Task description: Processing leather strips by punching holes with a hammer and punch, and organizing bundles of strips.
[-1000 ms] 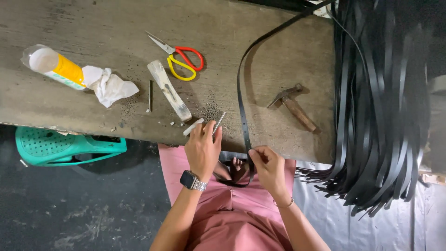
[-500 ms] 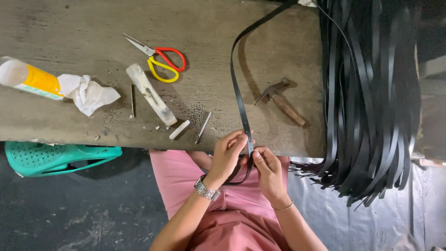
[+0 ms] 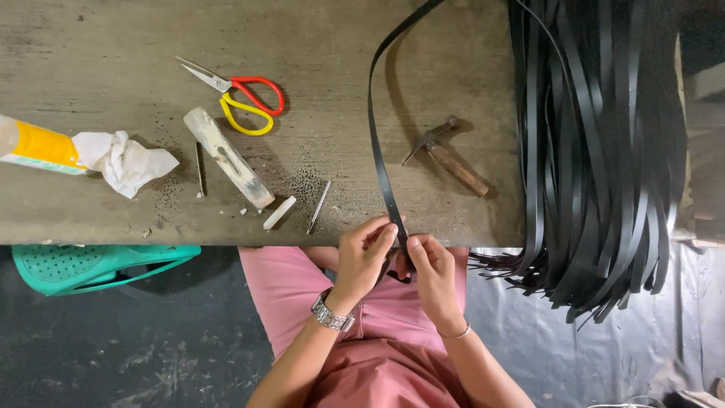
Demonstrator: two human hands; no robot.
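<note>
The head view looks straight down on a worn grey table (image 3: 91, 45), and at its near edge both hands meet on one long black strap (image 3: 375, 143). The strap is thin, flat and glossy — it comes from the far edge of the table, bows to the left and runs toward the person, its near end dropping just over the table edge above the lap. The left hand (image 3: 364, 253), a metal watch on its wrist, has its grip pressed together on the strap right at the table edge; the right hand (image 3: 432, 264), with a thin bracelet at the wrist, pinches the same strap just beside it, a little nearer, so the fingertips of the two hands almost touch. A short dark end of the strap shows between and below the hands. To the right lies a small hammer (image 3: 445, 155) with a wooden handle, near the strap but apart from it, and beyond it a thick bundle of black strips (image 3: 604, 151) hangs over the right end of the table. To the left of the strap lie a thin metal punch (image 3: 319, 206), a wooden block (image 3: 226, 156), scissors (image 3: 242, 98) with red and yellow handles, a crumpled white cloth (image 3: 124, 160) and a yellow tube (image 3: 38, 145). A teal plastic basket (image 3: 91, 264) sits below the table's near edge at the left.
</note>
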